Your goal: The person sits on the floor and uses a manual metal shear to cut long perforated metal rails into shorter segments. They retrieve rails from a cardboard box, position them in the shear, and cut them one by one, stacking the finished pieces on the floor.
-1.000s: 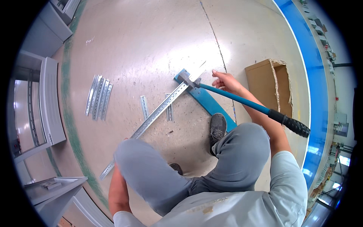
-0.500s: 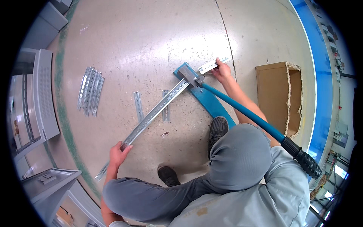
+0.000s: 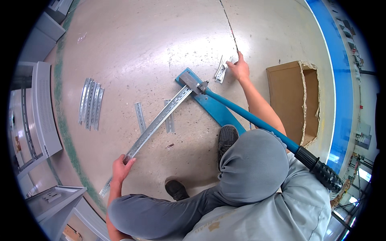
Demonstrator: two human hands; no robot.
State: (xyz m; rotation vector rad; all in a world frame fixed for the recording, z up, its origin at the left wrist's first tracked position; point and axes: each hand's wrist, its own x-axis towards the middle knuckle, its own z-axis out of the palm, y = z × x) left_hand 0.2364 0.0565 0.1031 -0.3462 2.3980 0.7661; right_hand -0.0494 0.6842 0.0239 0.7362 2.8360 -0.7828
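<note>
Your left hand (image 3: 121, 170), at the lower left of the frame, grasps the long slotted metal rail (image 3: 158, 123), its fingers closed around it with the thumb on top. The rail slants from the lower left, past that hand, up to the centre, where its upper end meets the grey cutter head (image 3: 191, 81). That head sits on the blue base plate (image 3: 219, 111), and from it the blue lever (image 3: 251, 117) runs down to the right, ending in a black grip (image 3: 327, 176) near your upper arm.

Your right hand (image 3: 241, 71) is above and right of centre, thumb and forefinger spread apart, just beside a small pile of short metal pieces (image 3: 220, 72); whether the thumb touches them, you cannot tell from here.

Two short rails (image 3: 169, 121) lie left of centre, partly covered by the long one. Farther left, a row of short slotted strips (image 3: 90, 104) rests on the floor (image 3: 132, 56). At right stands an open cardboard box (image 3: 285, 104). Your right shoe (image 3: 227, 141) is beside the base plate.
</note>
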